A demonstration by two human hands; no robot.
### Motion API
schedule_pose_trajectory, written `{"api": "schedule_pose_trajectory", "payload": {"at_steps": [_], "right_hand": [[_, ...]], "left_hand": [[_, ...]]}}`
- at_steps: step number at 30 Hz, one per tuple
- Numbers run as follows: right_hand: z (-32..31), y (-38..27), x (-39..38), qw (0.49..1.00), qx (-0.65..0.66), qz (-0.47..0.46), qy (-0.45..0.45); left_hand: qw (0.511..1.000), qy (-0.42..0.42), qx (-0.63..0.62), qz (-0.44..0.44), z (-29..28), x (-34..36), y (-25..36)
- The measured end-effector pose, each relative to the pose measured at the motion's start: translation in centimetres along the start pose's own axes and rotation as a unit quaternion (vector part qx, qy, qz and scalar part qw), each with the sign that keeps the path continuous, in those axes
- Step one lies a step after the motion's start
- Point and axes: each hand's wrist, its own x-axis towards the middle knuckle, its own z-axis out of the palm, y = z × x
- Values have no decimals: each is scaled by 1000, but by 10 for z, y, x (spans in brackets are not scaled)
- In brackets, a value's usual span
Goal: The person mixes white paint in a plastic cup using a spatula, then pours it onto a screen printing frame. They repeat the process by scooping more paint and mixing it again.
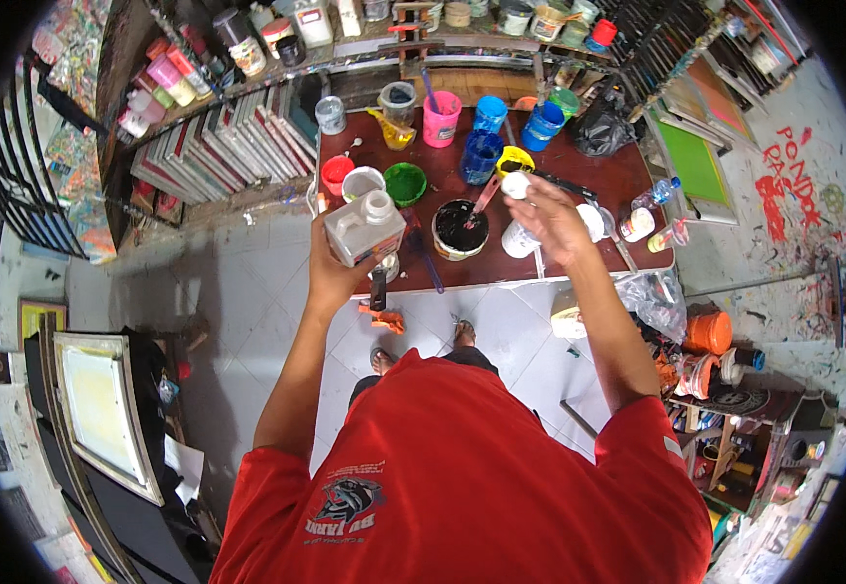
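Observation:
My left hand (328, 271) is wrapped round a greyish-white plastic bottle (362, 234) with an uncapped neck, held over the table's left front edge. Between the fingers of my right hand (557, 224) is a small round white cap (515, 185), held above the right half of the table. Near the table's front middle sits a tub of black paint (454, 234), a pinkish spatula (487, 195) leaning in it. A white container (518, 240) stands just below my right hand. Left of the tub are a green paint pot (405, 183), a whitish pot (362, 182) and a red pot (337, 173).
The dark red table (413, 263) also carries blue cups (481, 154), a pink cup (441, 122), a yellow pot (514, 162) and a black plastic bag (606, 127). Framed screens (233, 136) stand in a row at left. Orange and white tubs (707, 333) sit at right.

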Motion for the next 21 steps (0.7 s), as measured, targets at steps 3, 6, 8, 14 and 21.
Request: {"api": "schedule_pose_trajectory", "payload": {"at_steps": [3, 6, 8, 14, 21], "right_hand": [[50, -15, -11, 986, -123, -79, -75], [72, -35, -25, 902, -382, -185, -74], [80, -50, -39, 811, -521, -258, -74], [40, -79, -66, 573, -722, -380, -74], [-26, -129, -70, 531, -834, -127, 82]], "left_hand": [[998, -49, -25, 6, 26, 18, 30], [995, -92, -30, 34, 55, 29, 52], [992, -117, -3, 43, 73, 37, 52], [971, -229, -1, 73, 141, 44, 66], [960, -253, 13, 121, 246, 65, 58]]}}
